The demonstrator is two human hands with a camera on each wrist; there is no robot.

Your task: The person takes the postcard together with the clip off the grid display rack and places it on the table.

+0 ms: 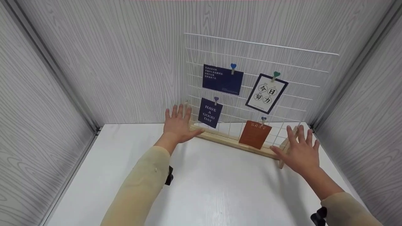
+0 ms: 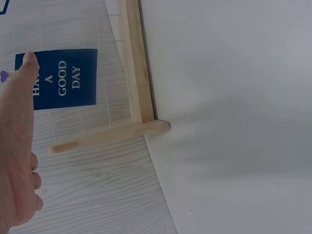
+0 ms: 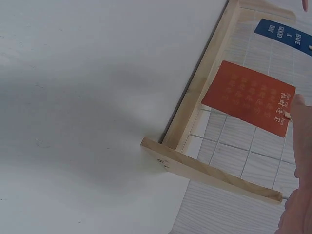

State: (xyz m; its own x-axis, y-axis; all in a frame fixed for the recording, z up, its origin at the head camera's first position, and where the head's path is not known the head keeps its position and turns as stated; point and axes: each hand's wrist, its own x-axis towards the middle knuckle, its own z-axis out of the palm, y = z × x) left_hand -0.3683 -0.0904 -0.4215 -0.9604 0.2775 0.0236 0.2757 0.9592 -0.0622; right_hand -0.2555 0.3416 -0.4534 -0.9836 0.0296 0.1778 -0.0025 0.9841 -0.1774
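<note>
A white wire grid rack [image 1: 260,44] stands upright on a wooden base [image 1: 226,140]. Four heart-topped clips fasten cards to it: a dark blue text card [image 1: 220,83], a white card with a dark border [image 1: 264,99], a small blue "HAVE A GOOD DAY" card [image 1: 209,113] and a red-orange card [image 1: 255,135]. My left hand [image 1: 177,127], fingers spread, is at the base's left end, thumb toward the rail. At the right end, my right hand [image 1: 303,155] has its fingers spread beside the wooden side foot [image 3: 214,173]. Neither hand grips anything.
White table surface [image 1: 201,185] lies in front of the rack. A grey wood-grain panel [image 1: 125,62] rises close behind it, and similar side panels [image 1: 34,94] flank the table. Dark devices [image 1: 169,175] are strapped at both wrists.
</note>
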